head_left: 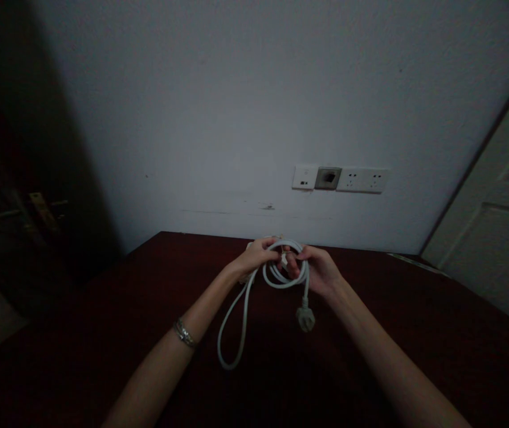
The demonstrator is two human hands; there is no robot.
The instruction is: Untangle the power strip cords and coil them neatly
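A white power cord (pixel 281 285) is wound into a small coil, held up over the dark red table. My left hand (pixel 258 254) is closed on the left side of the coil, and my right hand (pixel 319 267) grips its right side. A thin tie (pixel 287 252) seems to run across the coil between my fingers. The plug (pixel 305 317) dangles below my right hand. A long loose loop of the cord hangs under my left wrist. Behind my left hand shows part of a pale object (pixel 249 277), mostly hidden.
The dark red table (pixel 147 285) meets a pale wall (pixel 214 119). On the wall is a row of sockets (pixel 361 179) and a grey plate (pixel 328 178). A dark door with a brass handle (pixel 43 208) stands left, a pale door (pixel 499 196) right.
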